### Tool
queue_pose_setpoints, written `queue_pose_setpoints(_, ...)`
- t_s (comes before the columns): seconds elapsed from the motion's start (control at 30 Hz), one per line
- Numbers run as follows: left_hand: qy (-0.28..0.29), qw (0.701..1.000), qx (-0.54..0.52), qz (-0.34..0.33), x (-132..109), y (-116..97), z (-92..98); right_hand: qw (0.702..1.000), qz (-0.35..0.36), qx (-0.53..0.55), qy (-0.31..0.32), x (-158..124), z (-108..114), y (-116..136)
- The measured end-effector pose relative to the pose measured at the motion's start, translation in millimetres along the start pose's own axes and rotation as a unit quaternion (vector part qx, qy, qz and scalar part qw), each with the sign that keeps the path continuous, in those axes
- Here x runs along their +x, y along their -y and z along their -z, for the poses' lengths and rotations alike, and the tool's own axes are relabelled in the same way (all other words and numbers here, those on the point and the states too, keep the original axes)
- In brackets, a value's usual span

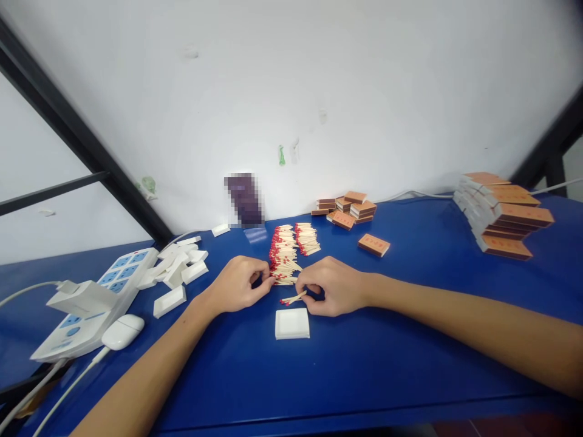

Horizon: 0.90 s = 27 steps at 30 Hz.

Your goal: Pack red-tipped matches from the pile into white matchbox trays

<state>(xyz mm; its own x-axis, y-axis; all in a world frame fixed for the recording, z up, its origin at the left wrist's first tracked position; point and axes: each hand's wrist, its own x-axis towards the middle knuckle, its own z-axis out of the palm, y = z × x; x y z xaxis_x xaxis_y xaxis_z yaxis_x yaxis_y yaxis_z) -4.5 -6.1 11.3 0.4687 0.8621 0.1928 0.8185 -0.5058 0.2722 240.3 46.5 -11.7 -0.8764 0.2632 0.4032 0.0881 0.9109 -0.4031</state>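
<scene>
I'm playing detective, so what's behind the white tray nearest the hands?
Behind the tray, the right hand pinches a few matches; farther back lies a match pile. The hand hides some of the table there.

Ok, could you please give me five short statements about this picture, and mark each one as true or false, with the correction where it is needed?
1. The right hand holds a few matches. True.
2. The left hand is on the power strip. False: the left hand is at the larger match pile.
3. The smaller match pile lies right of the larger one. True.
4. The tall matchbox stack stands at the far left. False: it is at the far right.
5. The white tray is nearer the person than both match piles. True.
</scene>
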Motion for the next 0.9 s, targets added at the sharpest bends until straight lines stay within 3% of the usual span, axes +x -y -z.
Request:
queue_pose_setpoints(0.67, -0.006, 1.0, -0.014, 0.019, -0.1, 7.0, -1.2, 1.0, -0.008, -0.011, 0.012, -0.7, 1.6, 0.0)
queue_pose_setpoints(0.8, 0.0, 0.998, -0.064, 0.027, -0.5, 2.3, 1.2, 1.0, -0.007, -0.011, 0.015, -1.0, 1.5, -0.3)
queue_pose_setpoints(0.9, 0.046, 0.988, -0.139, 0.043, -0.4, -6.0, 4.3, 1.0, -0.007, -0.014, 0.021, -0.9, 2.0, 0.4)
